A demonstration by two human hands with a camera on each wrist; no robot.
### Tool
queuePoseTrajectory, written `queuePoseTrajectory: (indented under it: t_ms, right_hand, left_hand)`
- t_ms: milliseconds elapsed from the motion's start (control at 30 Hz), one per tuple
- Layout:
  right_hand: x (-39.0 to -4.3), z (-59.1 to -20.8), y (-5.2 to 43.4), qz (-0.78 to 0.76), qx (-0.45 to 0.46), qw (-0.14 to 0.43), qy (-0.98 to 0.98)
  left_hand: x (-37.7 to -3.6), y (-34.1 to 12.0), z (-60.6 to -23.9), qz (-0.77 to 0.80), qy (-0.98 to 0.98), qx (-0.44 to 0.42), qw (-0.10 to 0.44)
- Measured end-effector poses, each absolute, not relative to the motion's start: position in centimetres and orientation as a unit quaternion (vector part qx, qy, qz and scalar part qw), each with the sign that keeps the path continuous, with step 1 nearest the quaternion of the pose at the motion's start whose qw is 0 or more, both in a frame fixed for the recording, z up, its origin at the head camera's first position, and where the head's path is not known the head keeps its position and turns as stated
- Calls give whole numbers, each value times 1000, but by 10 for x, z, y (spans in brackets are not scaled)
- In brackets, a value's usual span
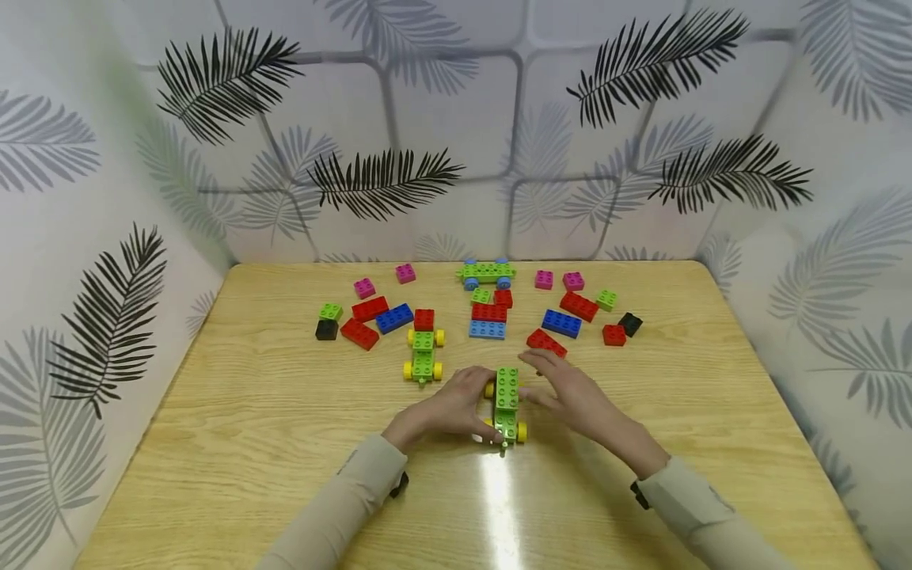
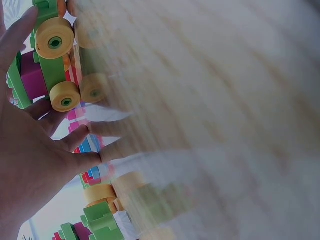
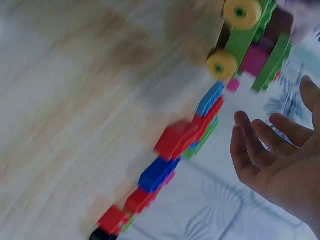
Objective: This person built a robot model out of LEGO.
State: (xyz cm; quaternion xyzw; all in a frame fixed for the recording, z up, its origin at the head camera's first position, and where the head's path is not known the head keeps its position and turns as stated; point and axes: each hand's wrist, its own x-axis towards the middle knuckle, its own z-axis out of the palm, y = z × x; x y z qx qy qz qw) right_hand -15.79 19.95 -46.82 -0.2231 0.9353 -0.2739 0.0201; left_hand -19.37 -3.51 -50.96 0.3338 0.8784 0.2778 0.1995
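Near the middle of the desk [image 1: 235, 443], a little toward its near edge, I see a green car with yellow wheels [image 1: 507, 404] standing on the wood, its length running from the near edge toward the far one. My left hand [image 1: 456, 408] lies against the car's left side with fingers stretched along it; the left wrist view shows those fingers straight and spread beside the yellow wheels, touching rather than clutching. My right hand [image 1: 570, 392] sits just to the right of the car, palm down, fingers relaxed and slightly parted. From the right wrist view the palm is open with a gap between it and the car; I cannot tell from the head view whether any fingertip touches it.

Just beyond the left hand, toward the far edge, stands a second green car with yellow wheels [image 1: 423, 351], carrying a red brick [image 1: 423, 319] at its far end. Close to the far edge sits a green car with blue wheels [image 1: 487, 273]. Loose bricks lie in a band across the far half of the desk: red, blue, pink, green and black ones. A red brick near my right fingertips [image 1: 546, 342] lies just beyond that hand. A leaf-patterned wall [image 1: 456, 119] rises behind the desk.
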Motion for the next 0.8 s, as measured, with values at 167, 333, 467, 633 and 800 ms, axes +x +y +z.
queuePoseTrajectory:
  t_ms: [167,333,467,633,800]
  right_hand:
    - [-180,-466,238,-258,-164,-44,951]
    - [-193,-470,270,-243,-114,-77,960]
    - [-202,-478,285,-204,-105,-116,966]
    - [-215,-491,299,-150,-86,-126,977]
    - [-219,-500,303,-121,-74,-108,984]
  left_hand:
    - [-194,-35,-509,274,880,332,200]
    - [-194,-36,-511,274,878,335,203]
    - [-194,-37,-511,278,878,334,202]
    - [-194,-38,-510,284,874,335,205]
    - [-194,-38,-509,283,873,337,210]
